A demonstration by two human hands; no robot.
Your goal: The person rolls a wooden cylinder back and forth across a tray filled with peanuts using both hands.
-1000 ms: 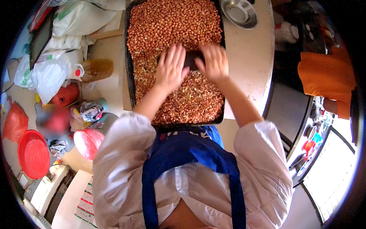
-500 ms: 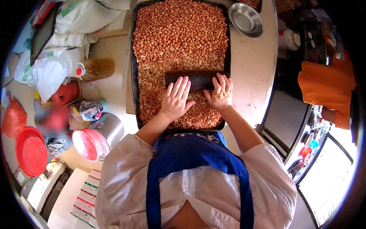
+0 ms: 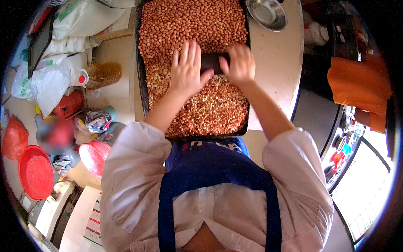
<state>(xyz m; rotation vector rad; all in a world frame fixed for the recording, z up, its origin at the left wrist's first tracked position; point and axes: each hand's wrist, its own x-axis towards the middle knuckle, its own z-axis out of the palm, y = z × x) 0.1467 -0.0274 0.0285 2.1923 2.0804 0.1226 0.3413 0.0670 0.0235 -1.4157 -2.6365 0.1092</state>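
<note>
A large black tray (image 3: 141, 84) lies in front of me, filled with reddish peanuts. Whole peanuts (image 3: 193, 25) cover its far part, and broken peanut pieces (image 3: 214, 107) cover the near part. Across the border between them lies a short dark roller (image 3: 211, 61). My left hand (image 3: 187, 69) rests flat at the roller's left end, its fingers stretched forward and thumb out. My right hand (image 3: 241, 65) presses palm down on the right end, slightly blurred, its fingers reaching over the roller and thumb apart. Neither hand wraps around it.
A steel bowl (image 3: 268, 16) stands on the table right of the tray. To the left are an oil bottle (image 3: 103, 75) with a red cap, white plastic bags (image 3: 52, 82) and a red basin (image 3: 35, 172). An orange cloth (image 3: 357, 84) hangs at the right.
Both hands have pushed forward, and the roller has moved away from me toward the whole peanuts. More broken pieces show on the near side. The whole view has shifted slightly.
</note>
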